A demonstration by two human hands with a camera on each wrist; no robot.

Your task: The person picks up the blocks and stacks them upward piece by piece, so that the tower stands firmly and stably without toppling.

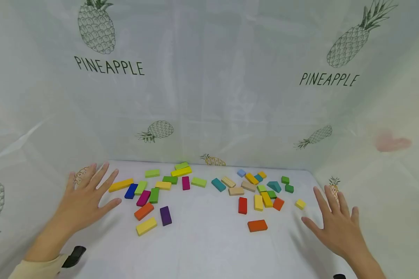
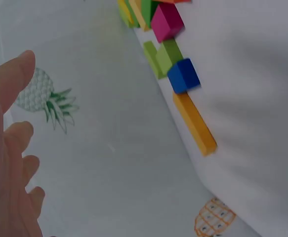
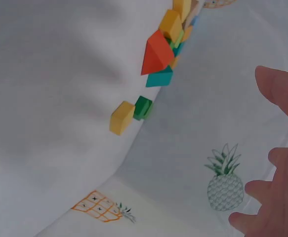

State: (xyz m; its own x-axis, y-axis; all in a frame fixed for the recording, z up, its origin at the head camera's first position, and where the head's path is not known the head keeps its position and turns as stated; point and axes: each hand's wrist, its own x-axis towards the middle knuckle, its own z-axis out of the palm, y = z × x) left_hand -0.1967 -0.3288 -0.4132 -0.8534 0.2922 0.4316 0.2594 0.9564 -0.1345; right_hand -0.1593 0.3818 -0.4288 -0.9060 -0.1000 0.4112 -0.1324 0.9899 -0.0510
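Note:
Fingers spread, my left hand (image 1: 85, 201) hovers over the left side of the white table and holds nothing. Nearest to it are a long orange-yellow block (image 1: 121, 185) and a blue block (image 1: 131, 191); the left wrist view shows the same blue block (image 2: 184, 75) end-on. My right hand (image 1: 340, 226), also spread and holding nothing, is above the right edge. A small yellow block (image 1: 300, 204) lies closest to it, with two green cubes (image 1: 289, 188) a little farther back. In the right wrist view, an orange-red triangular block (image 3: 157, 53) stands out beyond the yellow one.
Several coloured blocks lie in two loose groups. A purple block (image 1: 165, 216) and a pale yellow block (image 1: 146, 226) are at the left group's front. An orange-red block (image 1: 257, 226) is frontmost at right. Pineapple-printed sheeting (image 1: 230, 97) rises behind and beside the table.

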